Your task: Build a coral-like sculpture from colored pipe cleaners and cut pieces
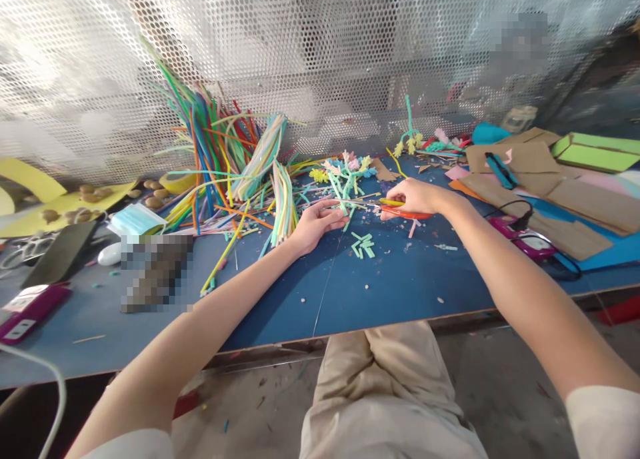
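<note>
My left hand [317, 227] is closed at the fingertips on a mint-green pipe cleaner [346, 214]. Its lower end shows just past my fingers. My right hand [415, 198] grips scissors [411, 214] with red and yellow handles, and their thin blades point left toward the green stem. Whether the blades touch it, I cannot tell. Right behind my hands stands a branching bunch of fuzzy pipe cleaner pieces [347, 172] in green, pink, yellow and blue. Short cut green pieces [364, 244] lie in a small pile on the blue tabletop [360, 299] below.
Bundles of coloured pipe cleaners [200, 132] lean against the perforated metal panel [320, 59]. Brown cardboard sheets [575, 192] and a purple device [523, 239] with a black cable lie at right. At left are a face mask [136, 220], a white mouse [111, 254] and another purple device [33, 312].
</note>
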A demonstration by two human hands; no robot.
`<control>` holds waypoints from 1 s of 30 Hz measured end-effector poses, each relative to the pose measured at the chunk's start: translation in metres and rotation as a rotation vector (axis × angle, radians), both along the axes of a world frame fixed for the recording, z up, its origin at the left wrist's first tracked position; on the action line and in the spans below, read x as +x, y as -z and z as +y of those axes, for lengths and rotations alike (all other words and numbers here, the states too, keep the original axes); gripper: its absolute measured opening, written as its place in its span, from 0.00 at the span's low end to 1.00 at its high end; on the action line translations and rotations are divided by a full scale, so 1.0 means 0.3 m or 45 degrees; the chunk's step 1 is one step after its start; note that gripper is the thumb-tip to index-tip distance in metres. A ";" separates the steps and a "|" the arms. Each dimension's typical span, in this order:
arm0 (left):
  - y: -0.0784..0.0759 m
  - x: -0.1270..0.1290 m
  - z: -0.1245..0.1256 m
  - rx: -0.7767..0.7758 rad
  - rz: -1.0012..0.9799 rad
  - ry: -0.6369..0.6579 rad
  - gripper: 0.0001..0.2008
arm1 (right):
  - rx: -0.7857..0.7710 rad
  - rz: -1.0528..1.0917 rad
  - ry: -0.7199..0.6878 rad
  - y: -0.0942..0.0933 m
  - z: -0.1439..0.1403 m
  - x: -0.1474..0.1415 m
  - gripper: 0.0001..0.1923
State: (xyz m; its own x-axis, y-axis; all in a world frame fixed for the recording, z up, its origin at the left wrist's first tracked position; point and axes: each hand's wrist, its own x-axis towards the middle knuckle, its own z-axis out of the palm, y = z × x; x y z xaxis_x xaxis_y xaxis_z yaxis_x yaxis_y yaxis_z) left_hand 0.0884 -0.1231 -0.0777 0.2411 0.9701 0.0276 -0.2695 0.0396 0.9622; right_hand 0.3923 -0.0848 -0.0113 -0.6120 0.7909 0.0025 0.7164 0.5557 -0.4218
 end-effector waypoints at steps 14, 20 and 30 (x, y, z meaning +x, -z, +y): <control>-0.001 0.002 -0.001 0.008 0.007 -0.004 0.29 | -0.061 -0.003 -0.011 -0.016 -0.020 -0.018 0.29; -0.006 0.005 -0.004 0.023 0.028 -0.037 0.29 | -0.066 -0.015 -0.021 -0.016 -0.019 -0.018 0.28; -0.001 0.003 -0.002 0.021 0.045 -0.036 0.31 | -0.051 -0.018 -0.005 -0.020 -0.025 -0.020 0.27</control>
